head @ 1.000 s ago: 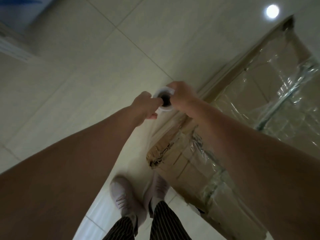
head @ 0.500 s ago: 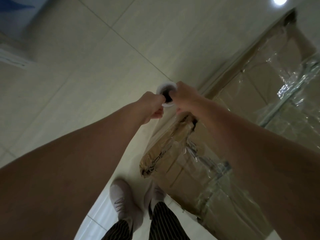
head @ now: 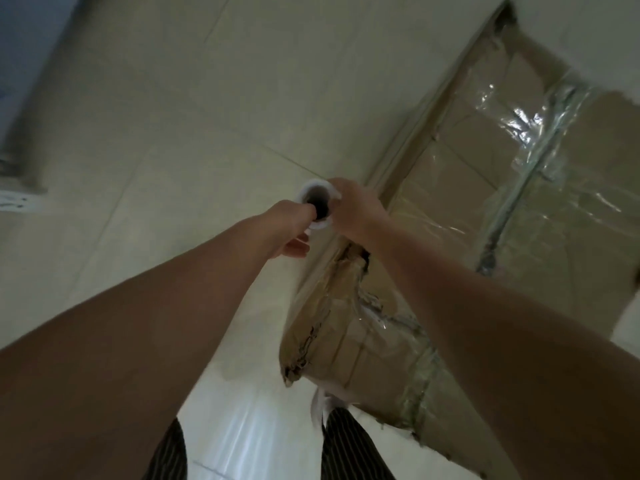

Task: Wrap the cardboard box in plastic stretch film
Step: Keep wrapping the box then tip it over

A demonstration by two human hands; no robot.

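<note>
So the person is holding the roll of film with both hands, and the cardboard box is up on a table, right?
Not quite. The left hand and right hand do both hold the roll of film, but the cardboard box lies on the tiled floor, not on a table. The head view shows it.

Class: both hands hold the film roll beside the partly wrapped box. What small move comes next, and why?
Probably carry the stretch film roll on round the cardboard box, film taut: left hand and right hand grip the roll, and film covers the box only partly.
</note>
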